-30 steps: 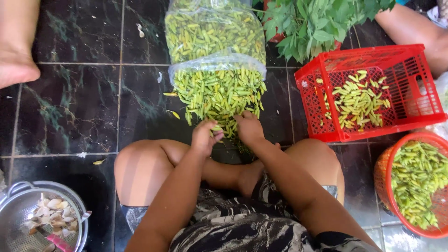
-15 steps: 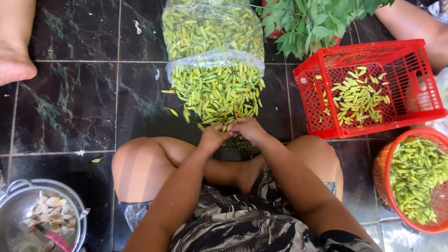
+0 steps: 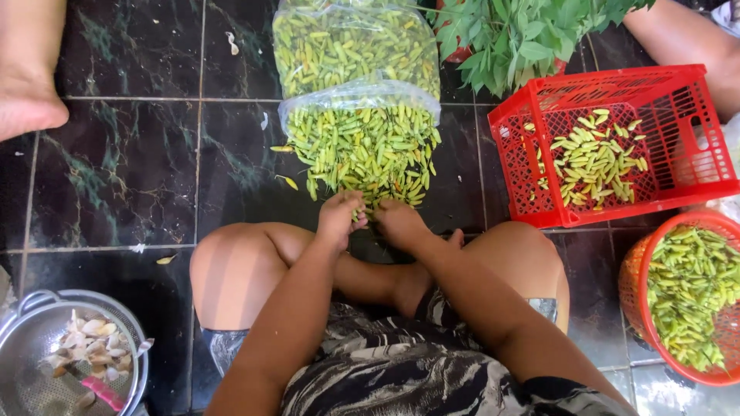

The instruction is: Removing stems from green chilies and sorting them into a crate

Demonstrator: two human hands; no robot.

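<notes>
While hands were apart a second ago, left hand (image 3: 339,214) and right hand (image 3: 397,222) now meet, pinching chilies (image 3: 362,150) (grip detail unclear) at pile's near edge.

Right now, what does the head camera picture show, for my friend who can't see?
A seated person's left hand and right hand meet at a pile of small green chillies spilling from a clear bag onto the dark tiled floor. A red crate holds more.
</notes>
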